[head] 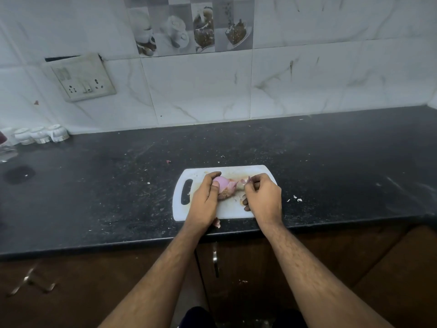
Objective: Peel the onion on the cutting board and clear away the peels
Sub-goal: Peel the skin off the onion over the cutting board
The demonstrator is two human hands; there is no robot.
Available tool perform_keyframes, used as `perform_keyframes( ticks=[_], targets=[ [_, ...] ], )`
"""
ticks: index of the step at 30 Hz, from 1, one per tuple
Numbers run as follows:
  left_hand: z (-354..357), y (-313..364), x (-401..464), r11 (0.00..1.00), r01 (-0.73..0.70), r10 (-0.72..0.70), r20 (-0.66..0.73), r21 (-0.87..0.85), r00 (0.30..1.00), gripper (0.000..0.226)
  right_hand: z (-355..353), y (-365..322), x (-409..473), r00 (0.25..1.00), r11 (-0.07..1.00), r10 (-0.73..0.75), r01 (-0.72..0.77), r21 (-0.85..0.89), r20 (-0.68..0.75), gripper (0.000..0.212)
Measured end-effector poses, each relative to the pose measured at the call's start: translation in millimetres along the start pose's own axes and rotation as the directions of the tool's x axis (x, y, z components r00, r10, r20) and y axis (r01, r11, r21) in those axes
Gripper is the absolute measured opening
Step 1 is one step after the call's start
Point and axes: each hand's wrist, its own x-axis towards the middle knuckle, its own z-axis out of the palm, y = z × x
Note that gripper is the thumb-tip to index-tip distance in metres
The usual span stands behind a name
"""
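Note:
A pink onion (223, 183), partly bare of skin, lies on the white cutting board (182, 204) near the counter's front edge. My left hand (205, 197) grips the onion from its left side, thumb and fingers around it. My right hand (263, 197) pinches a strip of peel (243, 181) that still hangs from the onion's right end. A loose piece of peel (217, 223) lies on the counter just in front of the board, beside my left wrist. Part of the onion is hidden under my left fingers.
The black stone counter (118, 185) carries small peel scraps (296, 199) right of the board and one (168, 161) behind it. White ceramic jars (40, 134) stand at the far left by the tiled wall. A wall socket (82, 79) sits above. Brown cabinet doors (236, 268) are below.

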Motion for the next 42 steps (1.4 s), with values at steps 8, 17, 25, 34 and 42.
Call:
perform_keyframes(
  ticks=[8, 17, 25, 34, 42],
  targets=[
    [-0.3, -3.4, 1.0, 0.998, 0.008, -0.011, -0.058, -0.055, 0.998, 0.029, -1.4, 2.9, -0.3, 0.992, 0.991, -0.124, 0.124, -0.04, 0.005, 0.011],
    [0.6, 0.5, -0.9, 0.999, -0.046, 0.045, -0.032, -0.018, 0.998, 0.028, 1.9, 0.4, -6.7, 0.818, 0.877, -0.353, 0.459, -0.144, 0.454, 0.063],
    [-2.6, 10.1, -6.3, 0.987, 0.078, -0.075, 0.024, -0.139, 0.997, 0.032, 3.2, 7.0, 1.9, 0.914, 0.947, -0.26, 0.305, -0.105, 0.312, 0.025],
    [0.0, 10.8, -9.8, 0.999, -0.026, 0.029, 0.103, -0.037, 0.994, 0.056, 2.6, 8.7, 3.7, 0.887, 0.932, -0.289, 0.347, -0.107, 0.361, 0.041],
    [2.6, 11.5, -6.7, 1.0, -0.027, 0.027, 0.018, 0.01, 0.999, 0.047, 1.0, 6.9, 5.9, 0.954, 0.966, -0.204, 0.232, -0.111, 0.22, 0.035]
  ],
)
